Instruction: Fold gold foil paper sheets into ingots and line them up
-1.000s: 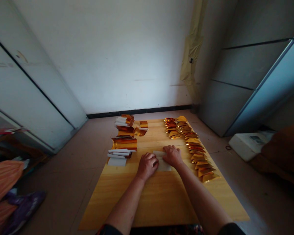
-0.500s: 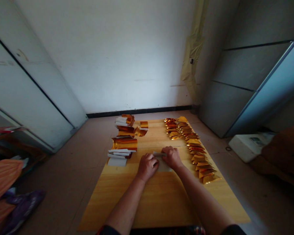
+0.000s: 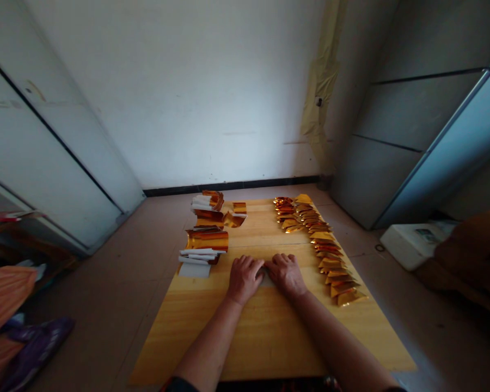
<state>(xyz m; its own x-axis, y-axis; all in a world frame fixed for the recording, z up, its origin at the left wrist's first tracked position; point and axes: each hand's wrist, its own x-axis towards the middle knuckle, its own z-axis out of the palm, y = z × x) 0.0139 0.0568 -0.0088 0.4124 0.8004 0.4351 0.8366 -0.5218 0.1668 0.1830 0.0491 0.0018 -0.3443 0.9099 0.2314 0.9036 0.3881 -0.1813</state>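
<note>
My left hand [image 3: 245,279] and my right hand [image 3: 286,275] rest side by side near the middle of the wooden table [image 3: 269,326], their thumbs almost meeting. Both have curled fingers pressed down on a piece of paper [image 3: 266,280], of which only a small greyish part shows between them. To the left lie stacks of gold sheets [image 3: 208,240] and grey-white sheets [image 3: 195,269]. On the right, folded gold paper pieces [image 3: 335,264] overlap in a long row, with a shorter row [image 3: 286,212] beside its far end.
Beyond the table stands a white wall [image 3: 208,109]. A grey cabinet [image 3: 384,163] and a white box [image 3: 408,245] are at the right. Orange cloth [image 3: 8,299] and a purple item [image 3: 36,348] lie at the lower left.
My right hand has turned and come down beside my left hand. The paper strip that showed between them is now mostly covered.
</note>
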